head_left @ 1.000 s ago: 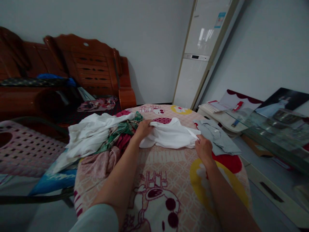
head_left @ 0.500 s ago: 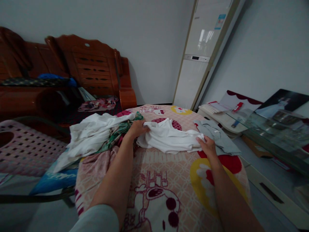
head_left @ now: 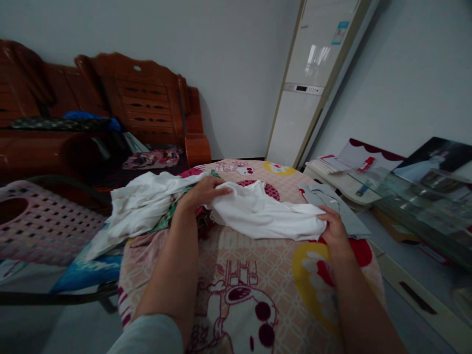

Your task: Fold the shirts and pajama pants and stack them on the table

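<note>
A white garment [head_left: 263,214], perhaps a shirt, is stretched sideways between my two hands over the middle of the table. My left hand [head_left: 204,191] is closed on its left end, thumb on top. At the other end, my right hand [head_left: 333,224] pinches the cloth's right edge. Just left of my left hand lies a heap of clothes with a white cloth [head_left: 142,204] on top, and green cloth and a pink cloth [head_left: 147,246] show beneath. Beyond my right hand rests a folded grey garment [head_left: 337,209].
The round table wears a pink patterned cover [head_left: 236,260]. A woven plastic chair [head_left: 47,221] and a wooden sofa [head_left: 140,103] stand to the left. At the right are a glass shelf [head_left: 413,211] and a low cabinet [head_left: 405,290]. A tall white air conditioner [head_left: 298,113] fills the corner.
My right hand has moved right and slightly nearer, drawing the white garment wider. My left hand has shifted a little left, its grip now farther over the cloth. The view has turned slightly.
</note>
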`<state>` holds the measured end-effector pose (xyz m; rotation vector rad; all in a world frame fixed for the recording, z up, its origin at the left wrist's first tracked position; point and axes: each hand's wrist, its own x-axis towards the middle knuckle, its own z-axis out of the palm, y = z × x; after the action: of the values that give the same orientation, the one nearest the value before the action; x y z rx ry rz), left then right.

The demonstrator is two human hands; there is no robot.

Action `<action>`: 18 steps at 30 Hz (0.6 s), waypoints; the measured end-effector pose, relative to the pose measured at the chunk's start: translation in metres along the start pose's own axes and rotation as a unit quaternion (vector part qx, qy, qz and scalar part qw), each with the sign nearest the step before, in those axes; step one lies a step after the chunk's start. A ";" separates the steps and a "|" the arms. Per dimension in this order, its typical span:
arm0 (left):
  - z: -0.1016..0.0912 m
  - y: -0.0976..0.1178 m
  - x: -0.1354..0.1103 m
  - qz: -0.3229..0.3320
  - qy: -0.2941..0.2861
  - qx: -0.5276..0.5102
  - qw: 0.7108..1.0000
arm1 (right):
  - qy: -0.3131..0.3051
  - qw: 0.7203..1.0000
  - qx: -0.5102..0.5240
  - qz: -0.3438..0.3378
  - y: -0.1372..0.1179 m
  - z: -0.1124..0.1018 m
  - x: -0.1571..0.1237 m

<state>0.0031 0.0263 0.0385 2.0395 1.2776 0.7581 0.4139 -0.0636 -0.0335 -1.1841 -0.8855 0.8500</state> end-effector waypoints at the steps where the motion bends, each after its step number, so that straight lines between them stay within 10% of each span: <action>1: -0.001 0.001 -0.001 -0.002 0.005 0.002 1.000 | -0.038 0.999 -0.010 0.026 -0.004 -0.001 -0.004; 7: 0.010 0.011 0.009 -0.025 0.165 0.135 0.977 | -0.282 0.945 -0.066 0.155 -0.020 0.016 -0.031; 15: 0.079 0.016 0.029 0.007 0.113 0.170 0.979 | -0.546 0.800 -0.143 0.202 -0.017 0.077 -0.063; 18: 0.098 0.000 0.032 -0.032 0.085 0.205 0.974 | -0.551 0.804 -0.128 0.184 -0.023 0.075 -0.061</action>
<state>0.0871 0.0368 -0.0208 2.2763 1.7063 0.6950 0.3227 -0.0928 -0.0077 -1.0460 -1.7794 1.8690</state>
